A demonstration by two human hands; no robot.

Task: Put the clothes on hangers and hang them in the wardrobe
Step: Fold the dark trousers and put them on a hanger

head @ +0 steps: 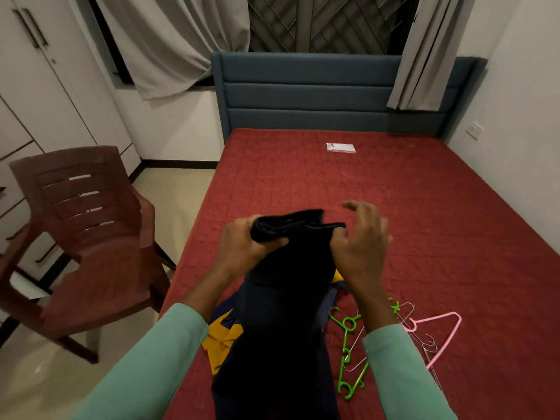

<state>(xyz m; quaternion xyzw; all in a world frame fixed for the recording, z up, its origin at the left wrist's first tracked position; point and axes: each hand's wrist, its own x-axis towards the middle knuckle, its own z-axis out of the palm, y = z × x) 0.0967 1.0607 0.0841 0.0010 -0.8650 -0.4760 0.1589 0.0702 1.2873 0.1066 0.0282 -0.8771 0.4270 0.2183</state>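
I have the dark garment (281,298) lifted over the near end of the bed (424,213), its top bunched in folds and its length hanging down towards me. My left hand (242,241) grips the folded top edge at the left, fingers curled round the cloth. My right hand (360,237) is at the right corner of that edge with its fingers raised and loosely spread. The thumb side touches the cloth, but blur keeps me from telling whether it truly pinches.

I judge the step to be opening the garment out before it meets a hanger. To do it well I would get a firm pinch with the right hand, then draw the hands apart along the top edge until the folds drop out and I can see which end is which.

The green hanger (345,350), the wire hangers (428,341) and the pink hanger (435,317) lie tangled near right on the bed, so I would lift one out cleanly. A yellow-and-navy garment (222,338) lies beneath. The wardrobe (45,95) stands far left, doors closed.
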